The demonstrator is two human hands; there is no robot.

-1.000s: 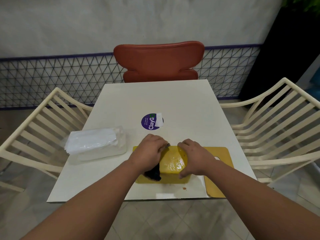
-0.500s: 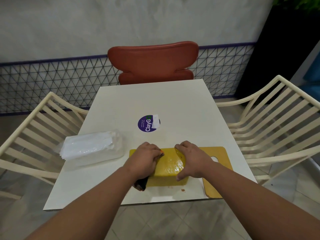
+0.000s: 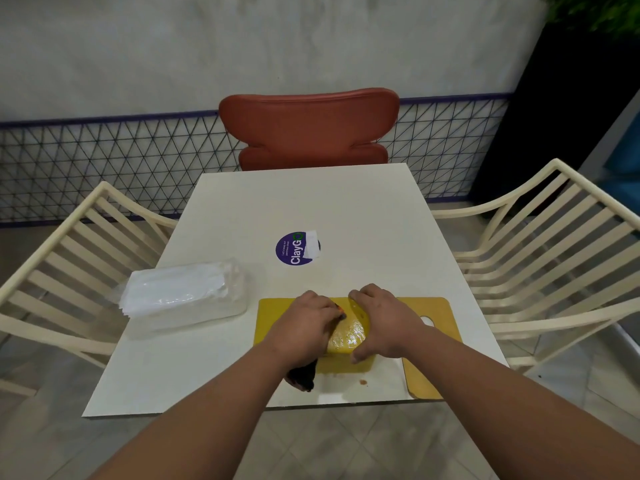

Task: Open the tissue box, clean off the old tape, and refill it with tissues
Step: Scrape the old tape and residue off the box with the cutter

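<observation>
Matte white table (image 3: 346, 209), red chair (image 3: 310, 128) behind | glossy yellow box (image 3: 348, 336) (lid (image 3: 438, 341) beside) | left hand (image 3: 306, 327) grips dark tool (image 3: 303, 377) | right hand (image 3: 384, 322) clasps box

white square table (image 3: 346, 209) carries everything. purple round sticker (image 3: 293, 248) sits mid-table, white scrap over its right edge. clear plastic pack of tissues (image 3: 183, 296) lies on left side. yellow tissue box (image 3: 346, 336) rests near front edge, flat yellow lid panel (image 3: 436, 348) just beside it on right. small brown speck (image 3: 362, 382) lies in front of box.
</observation>
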